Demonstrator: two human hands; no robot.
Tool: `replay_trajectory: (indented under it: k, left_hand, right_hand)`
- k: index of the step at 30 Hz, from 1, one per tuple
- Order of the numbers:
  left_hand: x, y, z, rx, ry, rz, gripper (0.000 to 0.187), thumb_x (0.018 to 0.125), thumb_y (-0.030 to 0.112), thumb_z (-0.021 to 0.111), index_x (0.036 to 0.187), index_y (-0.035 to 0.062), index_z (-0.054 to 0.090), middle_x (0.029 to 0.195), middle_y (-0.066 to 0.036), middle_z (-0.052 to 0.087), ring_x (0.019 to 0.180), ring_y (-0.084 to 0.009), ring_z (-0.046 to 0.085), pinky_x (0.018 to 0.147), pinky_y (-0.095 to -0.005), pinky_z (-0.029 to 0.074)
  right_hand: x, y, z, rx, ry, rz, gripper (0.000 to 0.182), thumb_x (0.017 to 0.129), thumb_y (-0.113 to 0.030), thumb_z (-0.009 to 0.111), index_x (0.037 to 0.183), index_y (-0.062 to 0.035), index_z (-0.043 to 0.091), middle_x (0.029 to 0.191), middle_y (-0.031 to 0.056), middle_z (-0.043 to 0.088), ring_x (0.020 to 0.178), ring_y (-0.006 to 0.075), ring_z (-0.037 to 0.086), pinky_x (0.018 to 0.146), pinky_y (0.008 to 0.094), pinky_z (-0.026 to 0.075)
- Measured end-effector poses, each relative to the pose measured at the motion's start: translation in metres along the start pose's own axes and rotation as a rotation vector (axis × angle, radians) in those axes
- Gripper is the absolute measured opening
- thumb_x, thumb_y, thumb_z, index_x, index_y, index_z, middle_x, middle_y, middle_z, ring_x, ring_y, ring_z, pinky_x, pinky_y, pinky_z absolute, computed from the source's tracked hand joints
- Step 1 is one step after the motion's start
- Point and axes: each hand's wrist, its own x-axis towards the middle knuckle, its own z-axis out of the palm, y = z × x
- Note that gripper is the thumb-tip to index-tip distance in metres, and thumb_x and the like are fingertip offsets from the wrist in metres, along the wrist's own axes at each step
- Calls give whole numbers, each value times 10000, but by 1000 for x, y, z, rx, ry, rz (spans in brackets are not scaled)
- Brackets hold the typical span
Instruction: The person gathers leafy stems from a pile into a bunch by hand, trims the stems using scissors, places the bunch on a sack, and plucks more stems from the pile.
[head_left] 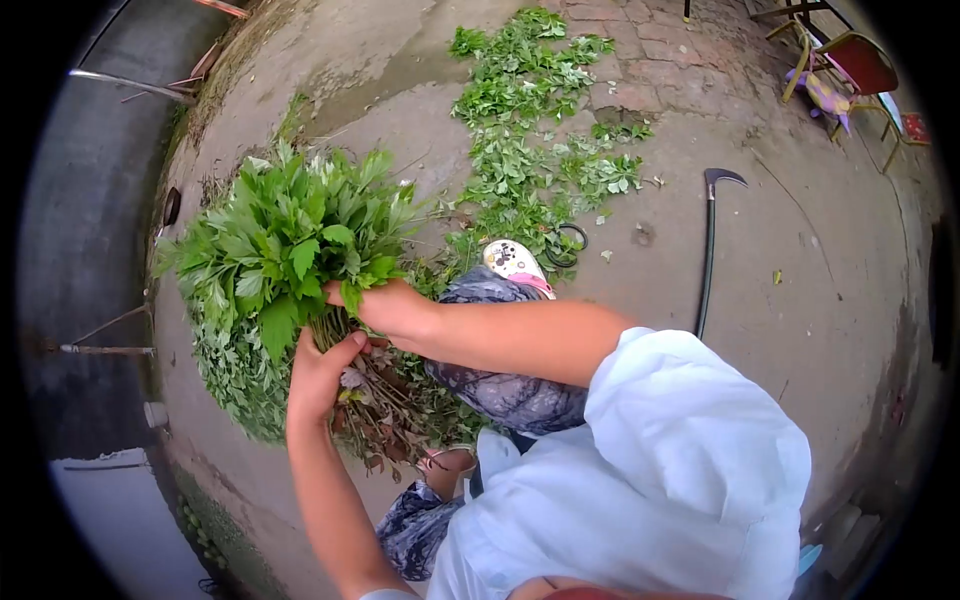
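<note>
A thick bunch of leafy green stems [290, 235] is held up in front of me at the left. My left hand [318, 375] wraps round the stems below the leaves, its thumb across them. Against the upper part of the same bunch lies my right hand [385, 308], its fingertips hidden among the leaves. Brownish, wilted stem ends [385, 405] hang below my hands. Behind and under the bunch is a larger heap of cut greens [240, 375] on the ground.
Loose greens [510, 130] lie spread on the concrete ahead. A sickle [710, 240] with a long dark handle lies to the right. Near my shoe [515, 262] is a dark ring-shaped object [572, 238]. A red chair [858, 65] stands at the upper right; dark water [90, 250] is at the left.
</note>
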Motion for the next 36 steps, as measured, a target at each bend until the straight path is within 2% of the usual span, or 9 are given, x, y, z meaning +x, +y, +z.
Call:
replay_trajectory:
  k: [1, 7, 9, 12, 20, 27, 29, 33, 36]
  left_hand:
    - [10, -4, 3, -113, -28, -74, 237, 695, 59, 577, 885, 6, 446, 665, -54, 530, 616, -150, 540, 561, -271, 434]
    - [97, -28, 12, -68, 82, -41, 167, 719, 62, 536, 828, 36, 413, 601, -44, 443, 491, -156, 444, 453, -279, 380]
    - [124, -41, 5, -87, 124, -8, 184, 727, 70, 535, 857, 37, 410, 615, -48, 450, 499, -155, 440, 453, -283, 377]
    - [153, -37, 2, -211, 218, -9, 192, 735, 83, 544, 875, 30, 424, 658, -45, 463, 551, -135, 443, 496, -270, 381]
    - [191, -3, -1, -126, 369, -82, 154, 736, 79, 548, 828, 40, 431, 659, -31, 452, 559, -117, 430, 489, -265, 361]
    - [229, -15, 2, 85, 122, -178, 135, 730, 111, 552, 796, 44, 455, 619, -28, 473, 494, -122, 446, 437, -245, 354]
    - [238, -15, 18, 119, 37, -238, 121, 728, 108, 548, 783, 26, 479, 628, -43, 500, 506, -129, 468, 448, -244, 370]
    - [256, -23, 51, 98, -163, -312, 160, 720, 97, 547, 842, -6, 541, 673, -77, 570, 573, -133, 516, 517, -237, 408]
    - [260, -16, 78, 62, -271, -362, 187, 724, 112, 542, 870, -5, 547, 681, -81, 596, 661, -135, 529, 605, -256, 426]
  right_hand:
    - [24, 17, -12, 23, -8, -264, 342, 775, -245, 612, 1051, -51, 558, 952, 47, 575, 854, 131, 514, 693, 250, 416]
    - [58, -39, -165, -529, -314, -57, 528, 756, -404, 611, 1141, -63, 492, 1062, 42, 555, 953, 127, 519, 804, 276, 391]
    - [64, -20, -267, -574, 96, -89, 310, 774, -324, 588, 951, -69, 576, 876, 19, 604, 737, 117, 586, 676, 287, 440]
    - [38, 27, -394, -1316, 894, -68, 136, 711, -104, 515, 735, -4, 604, 723, 202, 587, 679, 348, 580, 626, 404, 470]
    - [56, 112, -464, -1898, 792, 256, 210, 750, -75, 488, 957, -43, 498, 992, 173, 512, 903, 320, 546, 725, 385, 475]
    - [42, 88, -469, -1606, 713, 246, 555, 658, -140, 621, 1146, -87, 361, 874, 142, 542, 772, 262, 570, 618, 298, 471]
    - [23, 73, -475, -683, 597, 163, 663, 687, -205, 658, 1241, -106, 308, 717, 44, 512, 620, 187, 524, 520, 284, 418]
    - [-27, 19, -389, -47, 410, 104, 731, 697, -350, 690, 1258, -112, 286, 666, -17, 427, 568, 103, 418, 508, 250, 349]
    - [-26, 18, -354, -305, 255, -7, 715, 678, -336, 709, 1218, -109, 298, 768, 11, 437, 675, 120, 450, 602, 257, 371]
